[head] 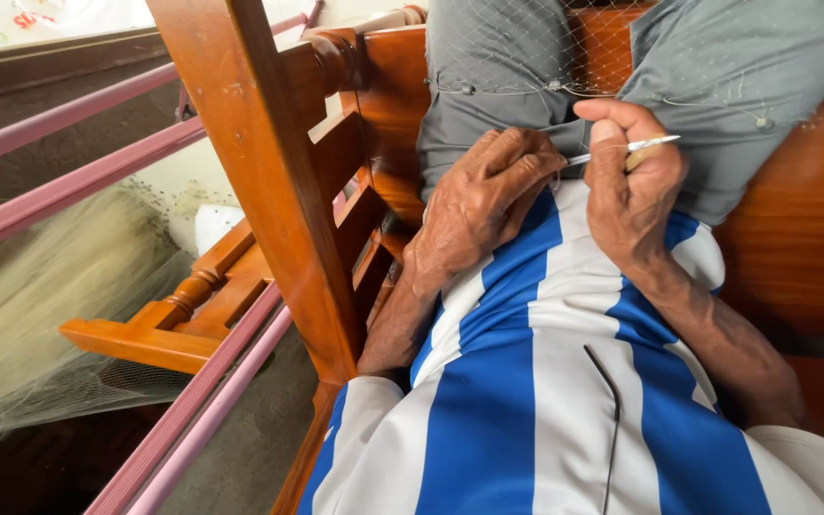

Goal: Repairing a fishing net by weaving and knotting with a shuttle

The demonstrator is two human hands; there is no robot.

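Bench: a wooden bench (793, 238) is carrying the seated person, its slatted armrest (269, 191) rising at the left.
Net heap: a pale bundled net (59, 296) is lying behind pink rails (69, 186), well apart from the hands.
Net on lap: fine fishing mesh (526, 57) is draping over grey trousers (746, 86), above both hands.
Left hand: the left hand (479, 195) is curling closed, pinching the mesh at the lap.
Right hand: the right hand (627, 186) is gripping a thin white netting needle (636, 147), its tip pointing toward the left fingers.
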